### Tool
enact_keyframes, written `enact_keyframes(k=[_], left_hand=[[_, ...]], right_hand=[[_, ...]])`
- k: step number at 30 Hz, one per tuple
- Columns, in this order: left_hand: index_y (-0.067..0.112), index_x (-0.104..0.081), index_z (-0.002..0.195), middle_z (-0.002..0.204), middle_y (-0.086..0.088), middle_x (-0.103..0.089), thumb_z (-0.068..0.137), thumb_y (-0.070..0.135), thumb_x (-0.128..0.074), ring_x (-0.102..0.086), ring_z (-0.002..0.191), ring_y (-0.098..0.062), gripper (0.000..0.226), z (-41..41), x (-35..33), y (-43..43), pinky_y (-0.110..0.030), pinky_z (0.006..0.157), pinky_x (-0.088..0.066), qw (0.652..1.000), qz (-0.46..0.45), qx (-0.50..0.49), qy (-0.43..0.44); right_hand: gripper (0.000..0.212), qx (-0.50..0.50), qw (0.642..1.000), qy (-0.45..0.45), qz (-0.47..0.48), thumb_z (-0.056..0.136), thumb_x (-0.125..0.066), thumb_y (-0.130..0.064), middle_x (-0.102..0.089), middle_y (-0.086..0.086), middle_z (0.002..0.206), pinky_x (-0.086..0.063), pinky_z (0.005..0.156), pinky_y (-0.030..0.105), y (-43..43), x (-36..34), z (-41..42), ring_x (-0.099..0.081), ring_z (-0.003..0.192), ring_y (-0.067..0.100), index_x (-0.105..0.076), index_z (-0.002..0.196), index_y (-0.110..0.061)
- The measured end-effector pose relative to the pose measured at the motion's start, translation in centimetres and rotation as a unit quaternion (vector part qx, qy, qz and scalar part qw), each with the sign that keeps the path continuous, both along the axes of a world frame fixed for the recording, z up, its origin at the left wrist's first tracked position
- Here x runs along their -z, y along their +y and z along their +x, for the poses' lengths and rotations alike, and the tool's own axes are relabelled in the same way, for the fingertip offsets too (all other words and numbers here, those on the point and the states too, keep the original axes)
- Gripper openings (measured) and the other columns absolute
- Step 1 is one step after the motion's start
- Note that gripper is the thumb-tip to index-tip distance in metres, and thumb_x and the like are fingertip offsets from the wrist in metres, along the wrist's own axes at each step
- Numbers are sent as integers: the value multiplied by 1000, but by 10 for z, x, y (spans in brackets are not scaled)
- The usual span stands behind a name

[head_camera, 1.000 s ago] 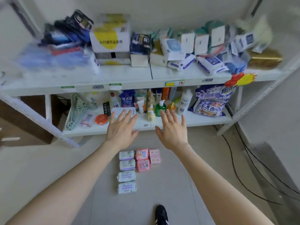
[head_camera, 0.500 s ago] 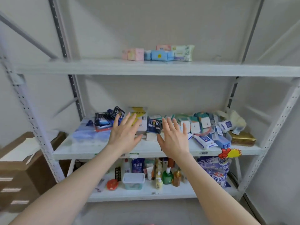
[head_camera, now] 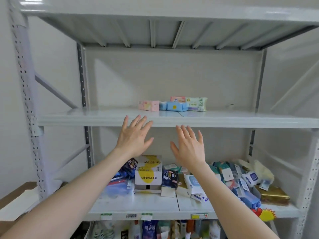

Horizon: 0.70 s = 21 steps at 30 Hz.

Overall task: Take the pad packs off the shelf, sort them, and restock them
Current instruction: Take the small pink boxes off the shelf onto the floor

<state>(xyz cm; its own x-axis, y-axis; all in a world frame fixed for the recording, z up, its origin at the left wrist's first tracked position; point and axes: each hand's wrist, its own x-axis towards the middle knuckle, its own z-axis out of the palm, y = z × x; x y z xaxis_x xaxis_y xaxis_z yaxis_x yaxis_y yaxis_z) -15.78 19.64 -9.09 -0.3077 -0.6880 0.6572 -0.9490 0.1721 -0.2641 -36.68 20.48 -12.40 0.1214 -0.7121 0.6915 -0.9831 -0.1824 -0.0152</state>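
Observation:
Several pad packs lie in a cluster at the back of the upper shelf [head_camera: 103,116]: a pink pack [head_camera: 150,105] on the left, a blue pack [head_camera: 176,106] in the middle, a white-green pack [head_camera: 197,104] on the right, another pink pack [head_camera: 177,98] behind. My left hand [head_camera: 134,136] and my right hand [head_camera: 188,147] are raised side by side, fingers straight and spread, holding nothing. Both hands are in front of and just below the upper shelf's front edge, apart from the packs.
The middle shelf [head_camera: 155,207] below is crowded with boxes and packets, including a white-yellow box [head_camera: 148,173] and a gold pack [head_camera: 274,195]. Bottles stand on the lowest visible shelf [head_camera: 155,229]. A cardboard box [head_camera: 15,200] sits at the left. Metal uprights frame both sides.
The view has swung up from the floor, where sorted packs lay, to the upper shelf. Both open hands rose with it, from the low shelf to the upper shelf's edge.

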Motion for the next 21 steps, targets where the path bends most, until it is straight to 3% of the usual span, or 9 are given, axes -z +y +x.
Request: enact_keyframes(k=[9,21], left_hand=[[28,-30,146,157,1,-26,93,52,-42,-15,147,-21,59,22,-63,-95,-51,118,-4,998,-50,16,46],[30,-23,149,159,0,-23,94,55,-37,-14,148,-20,62,86,-103,-244,-51,119,-4,998,-40,-8,37]], right_hand=[[65,-33,999,-13,-39,97,-29,-53,-26,1,158,-10,117,47,-100,-62,7,-15,147,20,-20,152,-19],[60,-35,998,-3,-49,96,-34,-49,-34,-1,153,-15,115,49,-251,-96,63,-22,144,19,-26,148,-20]])
